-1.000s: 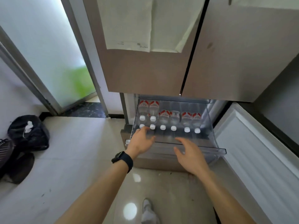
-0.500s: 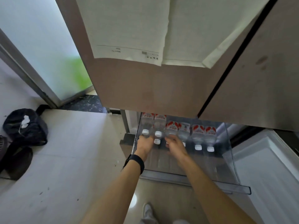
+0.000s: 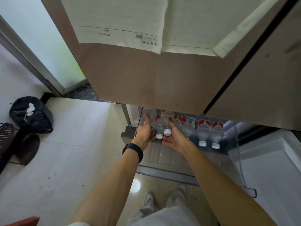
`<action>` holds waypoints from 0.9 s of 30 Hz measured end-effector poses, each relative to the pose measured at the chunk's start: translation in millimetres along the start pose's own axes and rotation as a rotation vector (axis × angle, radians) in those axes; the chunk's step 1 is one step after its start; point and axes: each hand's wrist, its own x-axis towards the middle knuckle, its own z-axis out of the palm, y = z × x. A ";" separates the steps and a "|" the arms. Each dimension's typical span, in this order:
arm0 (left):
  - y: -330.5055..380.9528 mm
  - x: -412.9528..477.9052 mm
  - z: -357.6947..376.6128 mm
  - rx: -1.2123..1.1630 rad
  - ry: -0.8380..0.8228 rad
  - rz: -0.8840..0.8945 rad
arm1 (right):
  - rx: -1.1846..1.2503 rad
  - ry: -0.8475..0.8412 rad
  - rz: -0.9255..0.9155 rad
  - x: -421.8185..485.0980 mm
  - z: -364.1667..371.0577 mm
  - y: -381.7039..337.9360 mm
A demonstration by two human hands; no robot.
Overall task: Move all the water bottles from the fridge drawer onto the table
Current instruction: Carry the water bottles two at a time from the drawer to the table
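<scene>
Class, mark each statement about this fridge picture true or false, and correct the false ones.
1. The left hand and the right hand hold two clear plastic water bottles with white caps between them. True.
2. The black wristband is on the right wrist. False: it is on the left wrist.
3. The transparent fridge drawer is pulled out. True.
4. Those two are the only bottles in the drawer. False: more red-labelled bottles lie to their right.
5. The brown upper fridge doors stand open. False: they are shut, with white paper sheets on them.
</scene>
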 end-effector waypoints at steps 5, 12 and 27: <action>-3.4 -10.3 -9.9 0.604 0.103 0.118 | -0.222 0.139 -0.109 -20.1 -27.9 21.5; 7.5 -86.7 -50.7 1.346 0.325 0.537 | -0.862 0.410 -0.410 -85.1 -78.9 21.8; 34.7 -88.3 1.7 1.709 -0.296 0.891 | -1.461 0.459 -0.667 -132.0 -98.7 -1.8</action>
